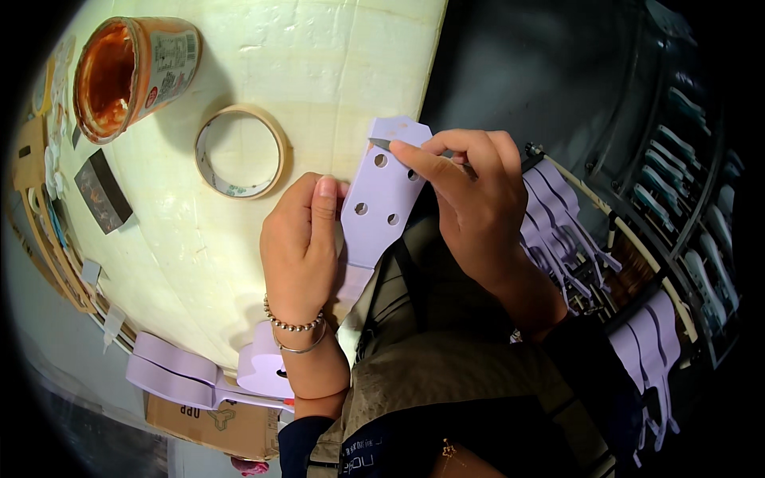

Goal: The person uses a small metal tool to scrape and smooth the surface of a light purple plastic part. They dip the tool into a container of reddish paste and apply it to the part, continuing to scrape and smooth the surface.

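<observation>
A lilac ukulele headstock (378, 185) with several round holes lies tilted in front of me, over the table's right edge. My left hand (301, 239) is closed on its left edge, the thumb on top and fingertips partly hidden behind it. My right hand (472, 179) is above its upper right side, pinching a small dark grey pointed piece (379, 143). That piece's tip meets the upper left edge, near faint orange-brown marks on the lilac surface. I cannot tell whether the piece is a blade or folded sandpaper.
On the pale table (263, 48) are an orange-stained tub (163, 68) on its side, a roll of masking tape (280, 151) and a dark block (103, 191). Lilac ukulele bodies (171, 370) stand lower left, by a cardboard box (215, 426). Lilac parts (550, 191) hang on a rack at right.
</observation>
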`<state>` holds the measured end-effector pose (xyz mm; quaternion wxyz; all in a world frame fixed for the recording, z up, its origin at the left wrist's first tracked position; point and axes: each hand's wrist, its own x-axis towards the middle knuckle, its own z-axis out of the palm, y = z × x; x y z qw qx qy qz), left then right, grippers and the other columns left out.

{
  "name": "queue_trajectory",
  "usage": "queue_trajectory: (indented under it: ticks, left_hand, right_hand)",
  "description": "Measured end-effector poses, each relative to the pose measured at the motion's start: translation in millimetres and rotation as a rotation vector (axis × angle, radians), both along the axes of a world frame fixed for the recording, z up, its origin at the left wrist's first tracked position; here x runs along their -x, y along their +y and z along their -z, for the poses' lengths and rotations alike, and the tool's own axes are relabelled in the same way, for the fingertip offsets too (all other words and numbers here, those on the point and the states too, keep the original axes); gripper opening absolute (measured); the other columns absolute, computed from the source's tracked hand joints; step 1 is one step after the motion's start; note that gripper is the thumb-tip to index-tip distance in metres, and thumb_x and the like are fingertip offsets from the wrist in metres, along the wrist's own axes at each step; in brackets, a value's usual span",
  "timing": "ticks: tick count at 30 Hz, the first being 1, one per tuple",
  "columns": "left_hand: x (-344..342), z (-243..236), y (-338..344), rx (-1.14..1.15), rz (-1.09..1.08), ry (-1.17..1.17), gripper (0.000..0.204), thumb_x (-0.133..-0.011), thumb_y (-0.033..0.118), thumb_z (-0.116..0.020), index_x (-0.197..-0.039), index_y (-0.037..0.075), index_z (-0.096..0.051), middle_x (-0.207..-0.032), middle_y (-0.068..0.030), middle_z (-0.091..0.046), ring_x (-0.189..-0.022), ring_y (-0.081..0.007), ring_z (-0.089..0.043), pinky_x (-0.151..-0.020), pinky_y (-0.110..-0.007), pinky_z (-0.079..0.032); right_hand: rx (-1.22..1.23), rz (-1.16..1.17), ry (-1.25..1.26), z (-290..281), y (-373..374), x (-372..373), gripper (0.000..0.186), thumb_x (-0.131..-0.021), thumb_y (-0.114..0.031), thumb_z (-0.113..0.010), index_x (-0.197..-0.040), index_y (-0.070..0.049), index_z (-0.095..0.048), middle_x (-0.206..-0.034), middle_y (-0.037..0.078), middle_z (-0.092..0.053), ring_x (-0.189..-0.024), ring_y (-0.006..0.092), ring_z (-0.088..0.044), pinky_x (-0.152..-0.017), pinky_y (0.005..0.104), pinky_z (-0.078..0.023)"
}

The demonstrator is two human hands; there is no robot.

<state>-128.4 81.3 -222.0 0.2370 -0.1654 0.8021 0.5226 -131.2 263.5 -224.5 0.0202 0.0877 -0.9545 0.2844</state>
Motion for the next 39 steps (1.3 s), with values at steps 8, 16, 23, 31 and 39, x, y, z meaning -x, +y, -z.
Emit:
queue_trajectory:
  ticks: [8, 16, 23, 31, 39]
  left_hand:
    - [1.4, -0.6, -1.6, 0.019, 0.03, -0.019, 0.037, -0.101, 0.028, -0.045, -0.085, 0.0, -0.062, -0.07, -0.0128, -0.061, -0.062, -0.0243, -0.055, -0.06, -0.031, -0.044]
    - [2.9, -4.4, 0.6, 0.036, 0.04, -0.045, 0.036, -0.101, 0.027, -0.045, -0.086, 0.0, -0.062, -0.071, -0.0119, -0.061, -0.062, -0.0223, -0.054, -0.061, -0.031, -0.044]
    - [3.2, -4.1, 0.0, 0.035, 0.049, -0.032, 0.035, -0.101, 0.026, -0.045, -0.086, -0.001, -0.062, -0.071, -0.0114, -0.062, -0.063, -0.0209, -0.054, -0.062, -0.03, -0.044]
    - [3.6, -3.6, -0.4, 0.031, 0.044, -0.04, 0.034, -0.101, 0.025, -0.045, -0.086, -0.001, -0.062, -0.072, -0.0111, -0.062, -0.064, -0.0204, -0.055, -0.063, -0.029, -0.045]
    - [5.6, -5.2, 0.2, 0.037, 0.059, -0.044, 0.033, -0.101, 0.024, -0.045, -0.087, -0.001, -0.062, -0.072, -0.0098, -0.062, -0.064, -0.0181, -0.055, -0.063, -0.029, -0.045]
  right_hand:
    - [0.104, -0.018, -0.049, -5.1, 5.4, -5.7, 0.034, -0.072, 0.001, -0.067, -0.1, -0.019, -0.072, -0.088, -0.002, -0.057, -0.077, 0.0194, -0.051, -0.064, 0.0293, -0.046]
    - [0.087, 0.095, -0.027, 0.6, 14.9, 1.4, 0.037, -0.072, 0.004, -0.067, -0.099, -0.02, -0.072, -0.088, -0.002, -0.061, -0.075, 0.02, -0.051, -0.06, 0.0295, -0.046]
    - [0.054, 0.077, -0.01, 8.9, 7.8, -3.9, 0.04, -0.075, 0.006, -0.065, -0.105, -0.019, -0.073, -0.09, 0.0, -0.06, -0.079, 0.0198, -0.048, -0.064, 0.028, -0.044]
    - [0.057, 0.049, -0.03, 2.6, 8.8, -4.4, 0.042, -0.071, 0.006, -0.065, -0.104, -0.02, -0.072, -0.092, -0.002, -0.058, -0.082, 0.0202, -0.05, -0.065, 0.0294, -0.047]
    - [0.074, 0.027, -0.031, 4.7, 8.2, -9.0, 0.037, -0.071, 0.003, -0.066, -0.1, -0.02, -0.072, -0.091, -0.003, -0.058, -0.081, 0.0204, -0.051, -0.066, 0.0288, -0.047]
